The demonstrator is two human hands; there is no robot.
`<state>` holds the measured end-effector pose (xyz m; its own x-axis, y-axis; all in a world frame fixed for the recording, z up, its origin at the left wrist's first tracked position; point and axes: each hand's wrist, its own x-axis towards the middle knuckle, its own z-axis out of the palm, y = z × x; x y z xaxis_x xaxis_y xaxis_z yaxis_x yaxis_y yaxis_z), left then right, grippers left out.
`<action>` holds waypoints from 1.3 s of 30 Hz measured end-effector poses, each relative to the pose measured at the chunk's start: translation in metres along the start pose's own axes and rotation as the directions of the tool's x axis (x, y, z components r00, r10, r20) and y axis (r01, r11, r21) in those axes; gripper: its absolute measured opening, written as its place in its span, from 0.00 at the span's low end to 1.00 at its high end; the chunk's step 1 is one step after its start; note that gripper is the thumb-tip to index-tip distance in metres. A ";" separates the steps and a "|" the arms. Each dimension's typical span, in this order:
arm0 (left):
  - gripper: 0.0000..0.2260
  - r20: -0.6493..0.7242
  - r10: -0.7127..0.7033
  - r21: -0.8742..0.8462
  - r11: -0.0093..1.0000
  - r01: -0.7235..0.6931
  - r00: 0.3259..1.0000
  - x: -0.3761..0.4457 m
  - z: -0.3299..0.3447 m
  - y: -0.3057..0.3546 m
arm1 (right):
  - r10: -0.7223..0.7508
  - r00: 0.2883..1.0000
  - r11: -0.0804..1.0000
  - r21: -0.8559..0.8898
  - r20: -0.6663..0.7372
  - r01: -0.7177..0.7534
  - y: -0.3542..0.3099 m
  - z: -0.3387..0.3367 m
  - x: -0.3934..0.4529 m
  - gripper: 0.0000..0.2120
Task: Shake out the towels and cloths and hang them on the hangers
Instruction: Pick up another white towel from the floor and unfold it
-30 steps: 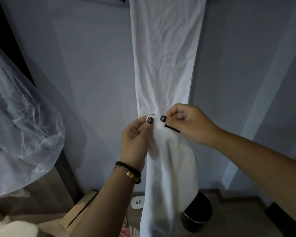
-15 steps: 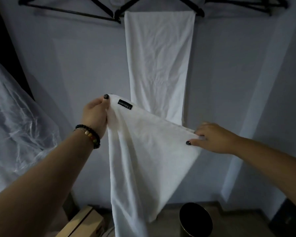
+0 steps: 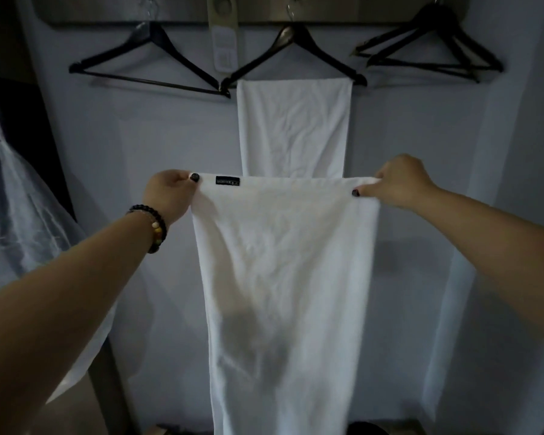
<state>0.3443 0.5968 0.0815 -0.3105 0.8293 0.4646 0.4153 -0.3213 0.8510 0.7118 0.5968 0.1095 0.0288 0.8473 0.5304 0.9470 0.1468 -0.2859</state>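
A white towel [image 3: 283, 277] is stretched flat between both hands, its top edge pulled level and taut, the rest hanging straight down out of the bottom of the view. The left hand [image 3: 167, 196] has its grip clamped on the towel's upper left corner: the thumb, with a dark-painted nail, lies over the front of the hem and the curled fingers are tucked behind the cloth. A beaded bracelet [image 3: 153, 227] sits on that wrist. The right hand [image 3: 399, 182] has its grip pinched tight on the upper right corner, thumb on the front, fingers folded over the edge from behind. A small black label [image 3: 227, 180] is sewn on the hem just beside the left thumb.

Behind the held towel, against the pale wall [image 3: 139, 146], a second white towel [image 3: 294, 130] is draped over the bar of the middle hanger [image 3: 296, 42]; its lower part is hidden by the held towel's top edge. A bare black hanger [image 3: 148, 67] hangs to its left, the two nearly touching at their ends, and a pair of bare black hangers [image 3: 431, 48] hangs near the rail's right end. All hang from hooks on a dark rail [image 3: 107, 11] along the top. A pale tag [image 3: 223, 36] dangles from the rail between the left and middle hangers. A clear plastic bag [image 3: 29, 221] hangs at the left edge of the view, partly behind the left forearm.
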 end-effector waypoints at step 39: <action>0.05 0.356 0.175 -0.427 0.904 -0.007 0.918 -0.095 0.062 -0.027 | -0.340 0.895 0.792 0.601 0.287 0.109 -0.069 0.086 -0.082 0.20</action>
<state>0.4159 0.5550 -0.0012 0.0924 0.8678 0.4883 0.0127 -0.4914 0.8708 0.6163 0.5613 0.0168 -0.3884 0.8552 0.3430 0.5610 0.5148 -0.6482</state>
